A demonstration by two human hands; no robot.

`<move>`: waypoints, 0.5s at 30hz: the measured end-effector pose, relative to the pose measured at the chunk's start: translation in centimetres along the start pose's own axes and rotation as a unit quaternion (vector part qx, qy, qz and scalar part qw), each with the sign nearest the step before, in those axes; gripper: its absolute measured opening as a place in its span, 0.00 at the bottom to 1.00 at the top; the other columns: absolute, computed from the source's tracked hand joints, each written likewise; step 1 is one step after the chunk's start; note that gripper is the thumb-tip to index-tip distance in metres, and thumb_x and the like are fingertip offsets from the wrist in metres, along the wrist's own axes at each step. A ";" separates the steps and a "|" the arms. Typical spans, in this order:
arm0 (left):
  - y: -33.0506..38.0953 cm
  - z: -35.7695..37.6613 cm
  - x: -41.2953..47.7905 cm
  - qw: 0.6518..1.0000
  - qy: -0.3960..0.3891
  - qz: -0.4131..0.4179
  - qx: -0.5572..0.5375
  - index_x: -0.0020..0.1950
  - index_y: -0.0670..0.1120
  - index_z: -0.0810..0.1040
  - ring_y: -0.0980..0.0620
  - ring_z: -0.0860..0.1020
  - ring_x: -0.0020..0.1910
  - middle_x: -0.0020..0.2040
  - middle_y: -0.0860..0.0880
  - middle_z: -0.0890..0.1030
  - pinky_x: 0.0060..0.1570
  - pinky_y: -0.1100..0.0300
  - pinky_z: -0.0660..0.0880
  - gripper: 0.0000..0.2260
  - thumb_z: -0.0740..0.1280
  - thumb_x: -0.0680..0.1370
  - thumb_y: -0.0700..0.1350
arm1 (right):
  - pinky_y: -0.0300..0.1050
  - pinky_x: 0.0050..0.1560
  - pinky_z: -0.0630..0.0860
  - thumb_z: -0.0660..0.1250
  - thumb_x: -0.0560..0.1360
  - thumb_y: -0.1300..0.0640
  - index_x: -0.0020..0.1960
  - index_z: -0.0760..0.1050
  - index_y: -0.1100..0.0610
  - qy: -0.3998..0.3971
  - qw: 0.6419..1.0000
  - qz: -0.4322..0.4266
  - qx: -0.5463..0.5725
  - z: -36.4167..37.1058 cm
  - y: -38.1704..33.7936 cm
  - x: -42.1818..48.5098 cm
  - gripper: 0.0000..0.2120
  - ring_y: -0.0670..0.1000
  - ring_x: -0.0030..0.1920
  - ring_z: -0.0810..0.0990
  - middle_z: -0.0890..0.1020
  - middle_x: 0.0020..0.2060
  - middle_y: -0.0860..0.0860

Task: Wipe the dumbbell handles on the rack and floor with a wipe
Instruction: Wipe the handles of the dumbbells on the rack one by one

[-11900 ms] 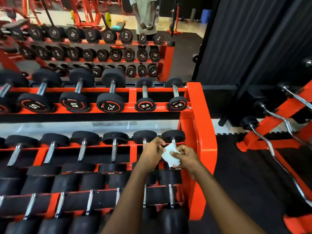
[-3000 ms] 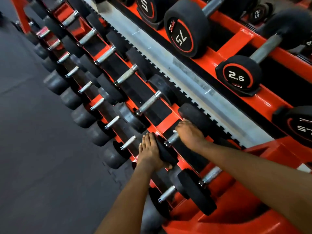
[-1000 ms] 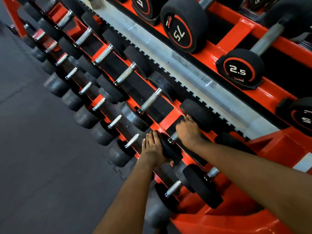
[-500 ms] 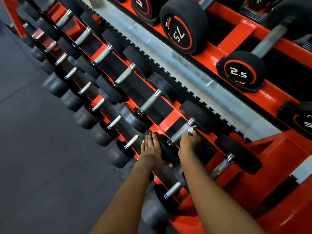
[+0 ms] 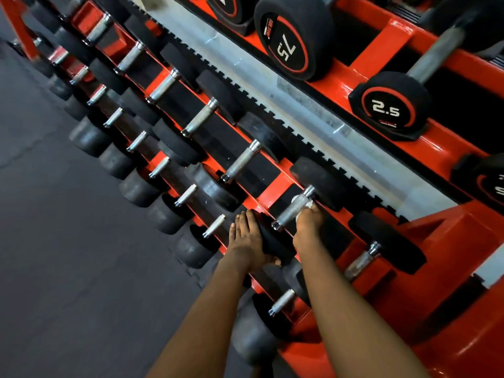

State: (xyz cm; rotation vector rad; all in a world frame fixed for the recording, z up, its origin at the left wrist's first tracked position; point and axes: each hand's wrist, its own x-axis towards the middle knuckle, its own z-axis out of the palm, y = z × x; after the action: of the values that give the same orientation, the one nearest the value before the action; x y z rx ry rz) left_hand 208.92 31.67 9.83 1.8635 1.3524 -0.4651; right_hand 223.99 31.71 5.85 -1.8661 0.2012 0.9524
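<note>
A black dumbbell lies on the middle shelf of the orange rack, its knurled steel handle running up to the right. My right hand sits against the right side of that handle with a crumpled white wipe pinched in its fingers; most of the wipe is hidden. My left hand rests with straight fingers on the near black head of the same dumbbell, thumb under its lower edge.
Several more dumbbells line the middle and lower shelves to the left, handles pointing the same way. The top shelf holds heads marked 7.5 and 2.5. Another dumbbell handle lies just right. Dark rubber floor spreads left.
My right hand came off the top of the handle and now lies along its right side, with the handle and a bit of wipe uncovered. The left hand stayed on the head.
</note>
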 end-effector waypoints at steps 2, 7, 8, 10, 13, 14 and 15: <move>0.1 0.0 -0.1 1.000 0.001 -0.001 0.002 0.79 0.39 0.29 0.43 0.33 0.80 0.81 0.38 0.35 0.78 0.49 0.34 0.67 0.79 0.66 0.62 | 0.39 0.39 0.75 0.62 0.77 0.67 0.54 0.80 0.64 -0.021 0.996 0.000 -0.081 -0.9 1.7 -1.5 0.10 0.50 0.42 0.79 0.82 0.46 0.53; 0.2 -0.2 -0.3 1.000 0.002 -0.004 0.004 0.79 0.39 0.30 0.44 0.34 0.80 0.81 0.38 0.35 0.78 0.49 0.35 0.67 0.79 0.66 0.62 | 0.42 0.40 0.78 0.65 0.72 0.73 0.51 0.80 0.69 -0.067 0.988 0.005 -0.136 -1.1 2.1 -2.1 0.09 0.53 0.42 0.81 0.83 0.43 0.58; 0.3 -0.2 -0.2 1.000 0.003 -0.005 0.005 0.79 0.39 0.30 0.44 0.35 0.80 0.81 0.38 0.35 0.78 0.49 0.35 0.67 0.79 0.66 0.62 | 0.45 0.44 0.80 0.64 0.73 0.71 0.51 0.80 0.69 -0.047 0.992 0.010 -0.119 -0.7 1.5 -1.4 0.09 0.54 0.43 0.83 0.84 0.45 0.60; 0.3 -0.1 -0.1 1.000 0.006 -0.007 0.007 0.79 0.39 0.30 0.44 0.35 0.80 0.81 0.38 0.36 0.78 0.49 0.35 0.67 0.79 0.66 0.62 | 0.50 0.50 0.81 0.62 0.74 0.69 0.51 0.80 0.66 -0.014 0.993 -0.007 -0.121 -0.1 1.3 -0.8 0.10 0.57 0.45 0.84 0.84 0.46 0.59; 0.2 0.0 -0.1 1.000 0.008 -0.008 0.008 0.79 0.39 0.30 0.44 0.35 0.80 0.81 0.38 0.36 0.78 0.49 0.35 0.67 0.79 0.65 0.63 | 0.46 0.50 0.79 0.64 0.73 0.69 0.53 0.80 0.66 -0.045 0.978 -0.021 -0.200 0.0 2.8 -2.0 0.10 0.58 0.50 0.84 0.84 0.49 0.60; 0.2 0.0 -0.1 1.000 0.007 -0.007 0.009 0.79 0.39 0.30 0.44 0.35 0.80 0.81 0.38 0.36 0.78 0.49 0.35 0.68 0.79 0.65 0.64 | 0.46 0.50 0.78 0.65 0.74 0.68 0.54 0.79 0.67 -0.064 0.974 -0.016 -0.217 -0.3 3.3 -2.3 0.11 0.58 0.50 0.83 0.84 0.49 0.61; 0.2 0.0 -0.1 1.000 0.004 -0.007 0.008 0.79 0.39 0.30 0.44 0.34 0.80 0.81 0.38 0.35 0.78 0.49 0.34 0.67 0.79 0.65 0.63 | 0.46 0.49 0.79 0.65 0.74 0.68 0.54 0.79 0.68 -0.078 0.973 -0.005 -0.218 -0.6 3.3 -2.5 0.10 0.58 0.48 0.83 0.84 0.48 0.61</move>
State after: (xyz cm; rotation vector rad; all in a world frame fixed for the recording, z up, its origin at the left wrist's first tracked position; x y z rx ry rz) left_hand 209.03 31.54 9.93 1.8725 1.3717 -0.4774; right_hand 220.92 28.88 5.35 -2.1702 -0.1244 1.2025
